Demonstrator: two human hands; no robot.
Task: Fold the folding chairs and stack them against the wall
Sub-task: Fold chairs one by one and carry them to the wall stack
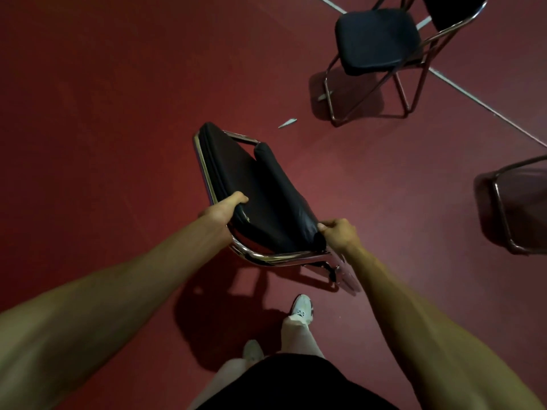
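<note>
Both hands clamp the half-folded chair (260, 196), tilted over the red floor (118, 113) just ahead of the feet (302, 309): left hand (225, 210) on the back pad (233, 173), right hand (340, 233) on the seat edge (307, 229). Should the seat snap shut, that right hand could get nipped

The folded chair (260, 199), with black padded seat and backrest close together in a chrome tube frame, tilts. An open chair (377, 39) stands upright beyond it. A third chair (500, 208) is cut off at the right edge.
</note>
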